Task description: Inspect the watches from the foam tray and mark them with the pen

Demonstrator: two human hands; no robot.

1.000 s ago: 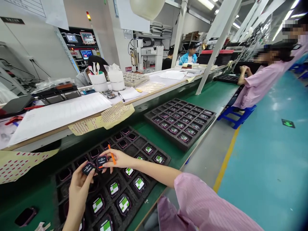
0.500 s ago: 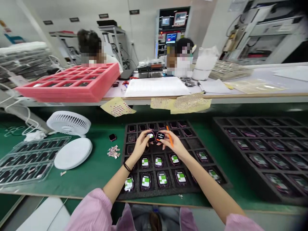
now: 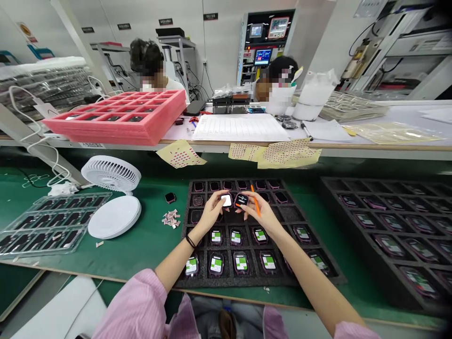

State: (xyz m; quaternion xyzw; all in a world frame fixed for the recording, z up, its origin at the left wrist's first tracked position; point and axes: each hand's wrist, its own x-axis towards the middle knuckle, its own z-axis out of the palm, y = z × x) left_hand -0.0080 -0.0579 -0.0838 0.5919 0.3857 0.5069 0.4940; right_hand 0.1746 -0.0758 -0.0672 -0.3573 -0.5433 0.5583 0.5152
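**A:** What do the hands hold?

**B:** The left hand (image 3: pixel 212 213) pinches a square smartwatch (image 3: pixel 226 201) by its edges, and the right hand (image 3: pixel 263 217) pinches a second watch (image 3: pixel 241 200) with a dark glass face. Both hands are closed on them, just above the tray, and the two watches are almost touching.

**A:** And the thin orange thing?

**B:** It is an orange stick (image 3: pixel 255 203), smooth and straight, held in the right hand and standing tilted above it.

**A:** What lies under the grip?

**B:** A black foam tray (image 3: pixel 226 281) with square pockets. More watches (image 3: pixel 241 263) with green-and-white labels sit in the pockets nearest the person.

**A:** And to the left of the hands?

**B:** One loose watch (image 3: pixel 170 197) and small paper labels (image 3: pixel 171 219) lie on the green mat (image 3: pixel 148 254), beside the tray.

**A:** Is something different from half a second before?

**B:** Yes. The left watch face now shines white; before, it showed a small green label.
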